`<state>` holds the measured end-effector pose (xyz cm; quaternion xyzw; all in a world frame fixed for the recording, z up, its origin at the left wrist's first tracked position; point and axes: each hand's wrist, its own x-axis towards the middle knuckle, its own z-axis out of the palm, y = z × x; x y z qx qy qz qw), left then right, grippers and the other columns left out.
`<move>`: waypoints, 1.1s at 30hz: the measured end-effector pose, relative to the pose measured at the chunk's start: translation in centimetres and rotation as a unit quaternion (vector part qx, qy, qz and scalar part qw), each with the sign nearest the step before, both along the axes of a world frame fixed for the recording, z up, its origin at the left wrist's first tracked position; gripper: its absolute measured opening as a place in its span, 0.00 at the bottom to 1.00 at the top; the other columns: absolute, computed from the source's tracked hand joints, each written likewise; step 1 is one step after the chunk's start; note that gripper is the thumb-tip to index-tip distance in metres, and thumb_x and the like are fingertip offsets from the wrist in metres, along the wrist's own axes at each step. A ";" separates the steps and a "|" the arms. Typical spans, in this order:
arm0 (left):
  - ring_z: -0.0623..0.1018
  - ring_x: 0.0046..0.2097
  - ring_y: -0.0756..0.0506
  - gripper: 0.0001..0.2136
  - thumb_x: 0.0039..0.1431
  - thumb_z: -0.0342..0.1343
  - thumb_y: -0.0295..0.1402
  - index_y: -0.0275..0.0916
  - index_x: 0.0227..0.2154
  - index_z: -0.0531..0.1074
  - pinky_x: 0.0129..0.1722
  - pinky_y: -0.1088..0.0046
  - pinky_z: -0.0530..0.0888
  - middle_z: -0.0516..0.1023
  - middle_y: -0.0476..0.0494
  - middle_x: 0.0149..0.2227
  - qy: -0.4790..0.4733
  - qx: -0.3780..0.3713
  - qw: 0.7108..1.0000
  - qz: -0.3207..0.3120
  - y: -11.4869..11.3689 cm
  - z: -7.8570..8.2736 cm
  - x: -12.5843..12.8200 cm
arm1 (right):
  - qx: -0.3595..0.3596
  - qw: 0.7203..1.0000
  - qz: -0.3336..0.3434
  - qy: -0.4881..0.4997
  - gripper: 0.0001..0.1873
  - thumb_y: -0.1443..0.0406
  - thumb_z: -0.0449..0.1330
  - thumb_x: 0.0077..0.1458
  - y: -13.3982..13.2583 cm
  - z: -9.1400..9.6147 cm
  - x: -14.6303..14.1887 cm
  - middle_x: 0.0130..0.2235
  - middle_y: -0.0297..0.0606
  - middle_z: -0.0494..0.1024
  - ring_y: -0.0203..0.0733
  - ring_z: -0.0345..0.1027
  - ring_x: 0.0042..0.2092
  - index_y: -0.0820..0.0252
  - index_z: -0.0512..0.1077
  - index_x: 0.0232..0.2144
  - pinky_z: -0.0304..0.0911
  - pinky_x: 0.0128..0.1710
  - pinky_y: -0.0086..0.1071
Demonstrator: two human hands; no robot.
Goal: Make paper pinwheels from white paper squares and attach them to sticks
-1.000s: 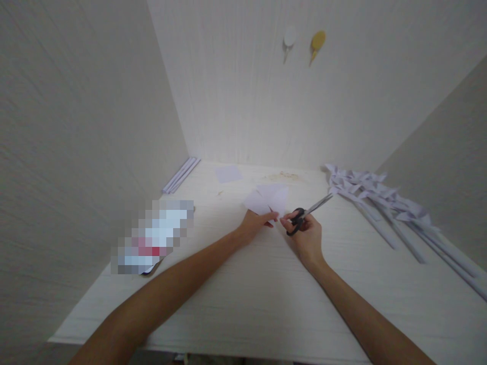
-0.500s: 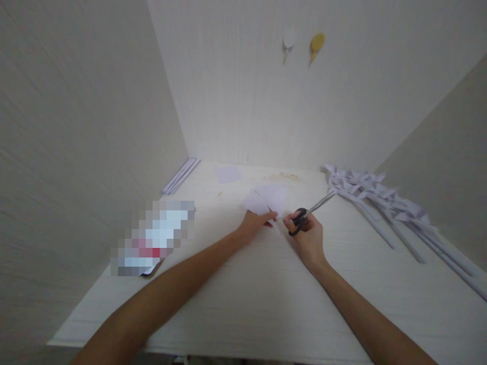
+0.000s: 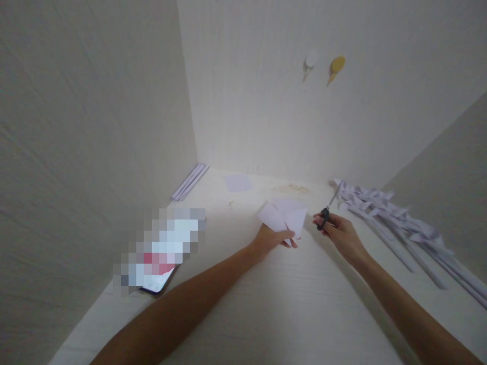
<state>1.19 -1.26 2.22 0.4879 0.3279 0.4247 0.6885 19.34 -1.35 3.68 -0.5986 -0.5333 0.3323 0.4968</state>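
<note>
My left hand point(image 3: 274, 237) pinches the near edge of a pale lilac square of paper point(image 3: 291, 210), which has slits cut in from its corners. To the right, my right hand point(image 3: 338, 230) is closed around the black handles of a pair of scissors point(image 3: 323, 218). The blades point up and away, towards a row of paper pinwheels, and stand apart from the paper. Whether the blades are fully closed is hard to make out.
Paper pinwheels on rolled paper sticks point(image 3: 395, 213) lie along the right side. A bundle of rolled paper sticks point(image 3: 190, 181) and a loose paper square point(image 3: 238, 182) lie at the back left. A phone point(image 3: 162, 279), partly blurred, rests at left. Two hooks point(image 3: 337, 64) hang on the wall.
My right hand has moved right with the scissors, away from the paper, and the blades have swung more upright. The paper in my left hand shows more openly. The whole view has shifted.
</note>
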 end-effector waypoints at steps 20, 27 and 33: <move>0.68 0.18 0.54 0.04 0.35 0.55 0.25 0.32 0.19 0.66 0.18 0.80 0.67 0.68 0.51 0.16 -0.018 -0.048 0.999 -0.014 0.3 0.1 -0.2 | -0.022 0.816 0.138 -0.560 0.08 0.66 0.58 0.37 18.1 0.3 -2.7 0.26 0.40 0.75 0.37 0.64 0.27 0.65 0.73 0.23 0.54 0.25 0.25; 0.68 0.18 0.54 0.04 0.35 0.55 0.25 0.31 0.19 0.66 0.17 0.80 0.67 0.68 0.51 0.16 -0.028 -0.043 0.998 -0.024 0.4 -0.3 -0.1 | -0.033 0.779 0.147 -0.609 0.10 0.66 0.57 0.41 18.7 0.2 -3.6 0.31 0.42 0.75 0.39 0.65 0.31 0.66 0.73 0.28 0.55 0.28 0.25; 0.70 0.19 0.53 0.07 0.34 0.55 0.23 0.32 0.22 0.66 0.17 0.79 0.67 0.69 0.51 0.19 -0.055 -0.050 0.997 -0.020 0.5 -0.5 -0.1 | -0.041 0.754 0.153 -0.638 0.10 0.67 0.55 0.44 18.4 0.3 -4.4 0.33 0.45 0.74 0.40 0.66 0.33 0.67 0.72 0.30 0.55 0.29 0.26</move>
